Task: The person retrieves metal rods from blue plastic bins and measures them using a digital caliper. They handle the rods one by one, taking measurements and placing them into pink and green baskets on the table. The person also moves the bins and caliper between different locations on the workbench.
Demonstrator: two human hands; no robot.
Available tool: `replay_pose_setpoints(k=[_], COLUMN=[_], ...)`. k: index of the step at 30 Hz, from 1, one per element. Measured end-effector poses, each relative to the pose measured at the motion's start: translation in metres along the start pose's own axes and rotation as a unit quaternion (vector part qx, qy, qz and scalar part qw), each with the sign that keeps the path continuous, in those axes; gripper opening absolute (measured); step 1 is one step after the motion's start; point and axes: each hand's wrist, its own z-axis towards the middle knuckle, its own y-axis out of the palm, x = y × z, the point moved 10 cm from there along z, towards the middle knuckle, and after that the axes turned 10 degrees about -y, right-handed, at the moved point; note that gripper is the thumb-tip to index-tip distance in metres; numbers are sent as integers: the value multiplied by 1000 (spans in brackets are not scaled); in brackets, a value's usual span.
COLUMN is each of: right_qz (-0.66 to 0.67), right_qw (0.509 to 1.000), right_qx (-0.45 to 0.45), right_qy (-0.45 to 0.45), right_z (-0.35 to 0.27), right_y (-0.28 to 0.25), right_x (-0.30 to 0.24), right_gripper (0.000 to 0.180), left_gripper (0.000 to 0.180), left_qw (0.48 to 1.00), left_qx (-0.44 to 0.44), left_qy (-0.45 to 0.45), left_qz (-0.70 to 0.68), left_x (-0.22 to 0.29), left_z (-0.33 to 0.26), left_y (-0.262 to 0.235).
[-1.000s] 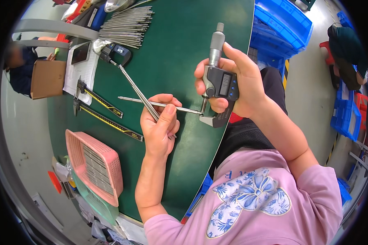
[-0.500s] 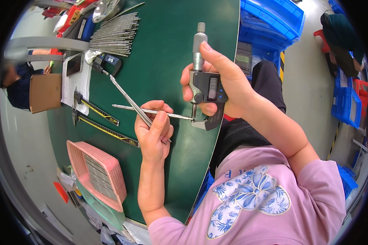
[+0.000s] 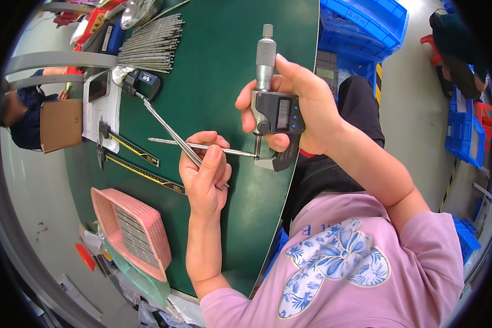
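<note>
My left hand [image 3: 206,175] is closed around a few slim metal rods [image 3: 167,127] that slant up and left over the green table. One single rod [image 3: 232,151] crosses them, also pinched in its fingers, and its right end lies at the measuring gap of a digital micrometer [image 3: 261,104]. The micrometer is gripped in my right hand [image 3: 314,109], thimble up, with the thumb near the thimble and fingers round the frame. Whether the rod's tip is clamped between the micrometer's faces is too small to tell.
Many thin rods [image 3: 150,49] lie in a pile at the back. Nearby are another micrometer [image 3: 150,83], a phone [image 3: 98,87] on paper, and two calipers [image 3: 130,150]. A pink basket [image 3: 161,240] holds more rods. Blue bins [image 3: 361,33] stand right; a person [image 3: 27,123] is far left.
The micrometer has shifted slightly up and its display faces me a little more. My left hand and the rods have barely moved.
</note>
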Motion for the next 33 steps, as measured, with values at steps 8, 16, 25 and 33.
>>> replay_pose_setpoints(k=[8,16,25,33], right_qz=[-55,-41,-44,-47], right_qw=[998,999,999,998], right_qx=[15,2,-11,0], right_qy=[-6,1,8,-32], right_z=[0,0,1,-1], right_y=[-3,-2,2,-2], right_x=[-2,0,-1,-10], right_gripper=[57,59,53,17], left_gripper=[21,19,36,41], left_qw=[1000,999,990,966], left_qx=[-1,-7,-122,-195], left_qy=[-4,-3,-15,-166], left_qz=[-29,-34,-66,33], left_x=[-1,-2,-1,-20], left_z=[1,2,-10,-25], left_y=[1,-1,23,45])
